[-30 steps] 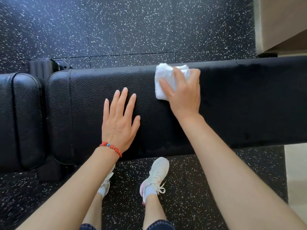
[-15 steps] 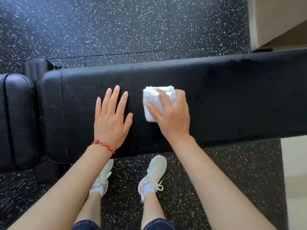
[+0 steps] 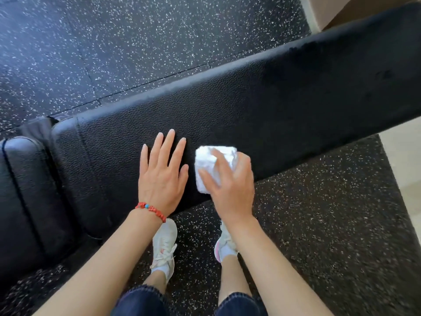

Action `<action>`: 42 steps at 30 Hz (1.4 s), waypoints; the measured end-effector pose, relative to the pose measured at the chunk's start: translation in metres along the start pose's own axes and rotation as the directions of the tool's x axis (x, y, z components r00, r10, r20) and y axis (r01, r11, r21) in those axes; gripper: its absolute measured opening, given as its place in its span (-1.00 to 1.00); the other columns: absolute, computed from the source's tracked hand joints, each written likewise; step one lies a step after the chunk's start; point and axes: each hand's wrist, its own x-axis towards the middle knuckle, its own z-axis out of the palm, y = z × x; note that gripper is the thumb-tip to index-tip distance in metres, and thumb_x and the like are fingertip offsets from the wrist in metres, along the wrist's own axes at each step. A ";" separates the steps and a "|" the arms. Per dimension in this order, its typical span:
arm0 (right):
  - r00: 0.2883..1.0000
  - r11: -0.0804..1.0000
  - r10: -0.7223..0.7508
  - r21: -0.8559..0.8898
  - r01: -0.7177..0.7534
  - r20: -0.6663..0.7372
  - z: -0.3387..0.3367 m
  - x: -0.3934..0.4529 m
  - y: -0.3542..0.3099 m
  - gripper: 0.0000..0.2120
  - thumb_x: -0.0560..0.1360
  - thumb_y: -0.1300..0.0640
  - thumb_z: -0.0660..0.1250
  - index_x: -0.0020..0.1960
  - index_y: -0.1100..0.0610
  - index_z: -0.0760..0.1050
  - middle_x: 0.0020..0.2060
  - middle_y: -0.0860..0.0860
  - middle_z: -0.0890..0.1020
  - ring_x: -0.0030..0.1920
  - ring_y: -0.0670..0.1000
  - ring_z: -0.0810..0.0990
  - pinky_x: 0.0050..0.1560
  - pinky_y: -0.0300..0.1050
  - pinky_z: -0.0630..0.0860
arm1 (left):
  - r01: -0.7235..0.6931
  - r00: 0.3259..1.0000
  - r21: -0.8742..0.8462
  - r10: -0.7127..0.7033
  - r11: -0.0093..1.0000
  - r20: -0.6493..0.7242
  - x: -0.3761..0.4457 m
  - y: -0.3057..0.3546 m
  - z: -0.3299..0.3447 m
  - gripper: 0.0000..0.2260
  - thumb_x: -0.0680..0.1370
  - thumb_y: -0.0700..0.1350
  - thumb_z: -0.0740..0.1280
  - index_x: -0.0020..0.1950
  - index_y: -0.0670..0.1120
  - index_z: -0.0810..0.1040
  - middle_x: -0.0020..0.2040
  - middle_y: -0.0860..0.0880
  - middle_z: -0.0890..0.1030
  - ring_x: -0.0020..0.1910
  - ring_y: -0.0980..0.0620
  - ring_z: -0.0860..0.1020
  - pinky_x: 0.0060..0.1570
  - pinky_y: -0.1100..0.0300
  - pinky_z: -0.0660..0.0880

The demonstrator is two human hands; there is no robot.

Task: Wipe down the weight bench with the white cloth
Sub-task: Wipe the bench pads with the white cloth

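The black padded weight bench (image 3: 262,106) runs from lower left to upper right across the view. A folded white cloth (image 3: 210,165) lies on its near edge. My right hand (image 3: 230,183) covers the cloth and presses it onto the pad, fingers spread over its top and thumb along its left side. My left hand (image 3: 163,172), with a red bead bracelet at the wrist, lies flat on the pad just left of the cloth, fingers straight and close together.
A second black pad (image 3: 29,192) adjoins the bench at the left, with a gap between them. Black speckled rubber flooring (image 3: 136,42) surrounds the bench. My white shoes (image 3: 165,242) stand under the near edge. A beige wall corner (image 3: 323,10) sits top right.
My right hand has slid the cloth from the bench's far edge toward me to the near edge and a little left, ending beside my left hand. The left hand has stayed flat.
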 end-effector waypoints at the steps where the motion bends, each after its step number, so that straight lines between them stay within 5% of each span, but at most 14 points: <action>1: 0.999 0.999 -0.039 -0.021 0.040 0.017 0.000 -0.010 0.000 -0.60 0.44 -0.12 0.27 0.12 0.14 0.57 -0.13 0.22 0.49 -0.21 0.16 0.50 -0.20 -0.06 0.51 | -0.020 1.000 0.006 0.020 1.000 0.005 -0.002 -0.004 -0.001 -0.54 0.55 -0.04 0.07 0.41 -0.17 0.34 0.45 -0.19 0.29 0.44 -0.21 0.22 0.37 -0.20 0.09; 4: 0.999 0.998 -0.038 -0.041 0.038 0.024 -0.011 -0.013 0.022 -0.59 0.43 -0.12 0.28 0.12 0.12 0.57 -0.10 0.24 0.48 -0.19 0.18 0.50 -0.17 -0.03 0.52 | -0.091 0.996 0.030 0.090 0.995 0.021 -0.004 -0.014 -0.002 -0.54 0.55 -0.03 0.07 0.41 -0.16 0.34 0.45 -0.20 0.29 0.43 -0.20 0.22 0.37 -0.20 0.11; 6: 0.983 0.986 0.168 0.002 -0.168 -0.068 -0.024 -0.005 0.043 -0.61 0.42 -0.12 0.31 0.15 0.07 0.54 -0.03 0.18 0.41 -0.10 0.17 0.47 -0.07 -0.08 0.42 | -0.112 0.994 0.044 0.111 0.993 0.027 -0.003 -0.016 -0.001 -0.53 0.54 -0.02 0.08 0.41 -0.16 0.34 0.45 -0.20 0.29 0.43 -0.20 0.22 0.37 -0.20 0.11; 9: 0.856 0.890 0.456 0.096 -0.446 -0.244 -0.032 0.004 0.062 -0.64 0.41 -0.08 0.35 0.12 0.09 0.52 0.02 0.13 0.37 -0.04 0.14 0.42 -0.04 -0.16 0.32 | -0.137 0.990 0.038 0.136 0.990 0.027 0.002 -0.013 0.002 -0.52 0.53 -0.01 0.09 0.41 -0.16 0.34 0.45 -0.20 0.29 0.44 -0.20 0.21 0.37 -0.21 0.10; 14: 0.785 0.829 0.558 0.153 -0.538 -0.267 -0.024 0.004 0.054 -0.65 0.42 -0.10 0.36 0.13 0.05 0.51 0.06 0.15 0.38 -0.06 0.05 0.37 -0.05 -0.10 0.38 | -0.195 0.981 0.009 0.195 0.981 0.019 0.016 0.014 0.005 -0.52 0.53 0.01 0.09 0.41 -0.14 0.33 0.46 -0.20 0.28 0.44 -0.20 0.19 0.39 -0.19 0.06; 28: 0.911 0.935 0.349 0.016 -0.354 -0.218 -0.057 0.137 0.108 -0.66 0.45 -0.11 0.32 0.05 0.14 0.50 0.06 0.23 0.42 -0.05 0.20 0.44 -0.07 0.15 0.49 | -0.144 0.989 0.056 0.143 0.988 0.023 0.087 0.081 0.024 -0.51 0.54 0.03 0.08 0.43 -0.12 0.31 0.46 -0.19 0.27 0.44 -0.20 0.20 0.38 -0.18 0.05; 35: 0.986 0.985 0.164 0.060 -0.164 -0.002 -0.072 0.082 0.121 -0.62 0.40 -0.12 0.31 0.13 0.06 0.54 -0.04 0.18 0.42 -0.13 0.15 0.47 -0.13 0.04 0.53 | -0.060 0.998 0.035 0.060 0.998 -0.011 0.091 0.095 0.019 -0.53 0.53 0.01 0.10 0.39 -0.15 0.37 0.43 -0.21 0.32 0.42 -0.21 0.23 0.37 -0.20 0.08; 42: 0.997 0.997 0.071 -0.025 -0.071 -0.005 -0.064 0.164 0.120 -0.67 0.40 -0.06 0.39 0.04 0.15 0.57 -0.06 0.24 0.47 -0.12 0.22 0.48 -0.16 0.04 0.46 | 0.027 0.996 -0.011 -0.028 1.000 -0.081 0.124 0.128 0.027 -0.53 0.54 0.00 0.11 0.41 -0.15 0.34 0.44 -0.20 0.30 0.43 -0.21 0.22 0.38 -0.20 0.08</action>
